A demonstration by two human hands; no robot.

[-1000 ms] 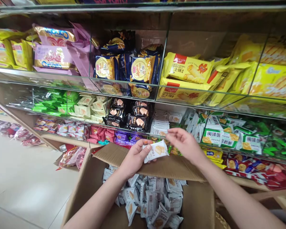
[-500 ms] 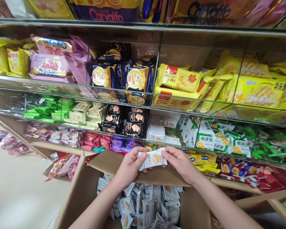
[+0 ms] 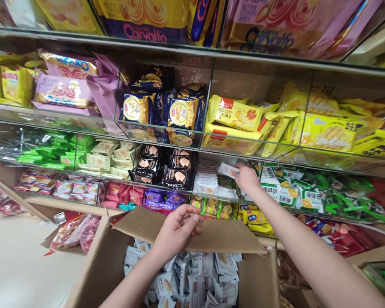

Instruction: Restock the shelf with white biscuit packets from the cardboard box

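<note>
My right hand [image 3: 247, 177] reaches into a shelf compartment, its fingers closed on a small white snack packet [image 3: 228, 170]. Just left of that packet stands a stack of matching white packets [image 3: 206, 179]. Over the box flap hovers my left hand [image 3: 179, 226], fingers loosely curled and apart, with nothing in it. Below it, an open cardboard box [image 3: 259, 273] holds many loose white packets [image 3: 197, 282] of the same look.
Black wafer packets [image 3: 177, 173] fill the compartment to the left; green-and-white packets [image 3: 280, 190] lie to the right. Clear dividers and a shelf front edge [image 3: 167, 187] bound the compartments. Yellow packs [image 3: 235, 115] sit on the shelf above. Pale floor [image 3: 16, 256] shows at left.
My right hand has moved up and forward into the shelf, carrying the white packet. My left hand has let go of the packet and stays above the box.
</note>
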